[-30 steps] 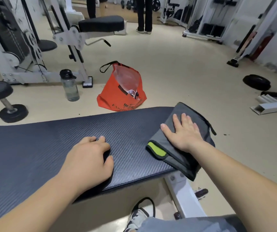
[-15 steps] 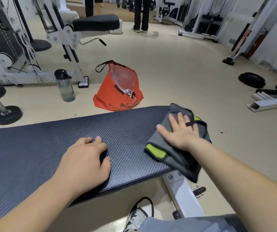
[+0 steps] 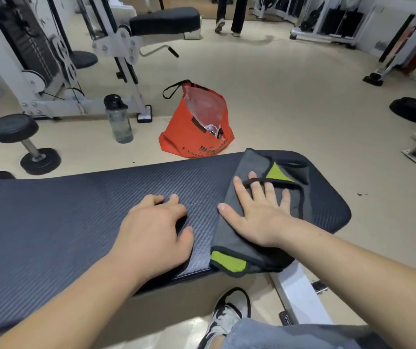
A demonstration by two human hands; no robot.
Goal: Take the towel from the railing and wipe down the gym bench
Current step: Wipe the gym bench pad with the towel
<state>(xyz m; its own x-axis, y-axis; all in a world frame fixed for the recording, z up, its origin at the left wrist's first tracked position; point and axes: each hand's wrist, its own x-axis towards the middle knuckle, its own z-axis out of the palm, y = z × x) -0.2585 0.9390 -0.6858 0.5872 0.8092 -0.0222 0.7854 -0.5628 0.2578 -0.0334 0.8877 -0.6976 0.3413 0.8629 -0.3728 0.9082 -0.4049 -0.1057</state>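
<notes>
A dark padded gym bench [image 3: 63,212] with a ribbed surface stretches across the lower half of the view. A folded grey towel [image 3: 229,238] with black trim and lime-green patches lies on the bench's right end, one corner hanging over the near edge. My right hand [image 3: 257,215] presses flat on the towel with fingers spread, one finger through a black loop. Left of the towel, my left hand [image 3: 156,230] rests on the bare pad, fingers curled loosely and holding nothing.
An orange bag [image 3: 196,127] and a water bottle [image 3: 119,119] stand on the floor beyond the bench. A dumbbell [image 3: 24,142] and a white weight machine [image 3: 81,59] sit at left. A weight plate [image 3: 414,109] lies at right. A person's legs [image 3: 232,13] are far back.
My right hand has slid the towel leftward along the bench, away from the right end, and the towel's far part has unfolded. My left hand has stayed in place.
</notes>
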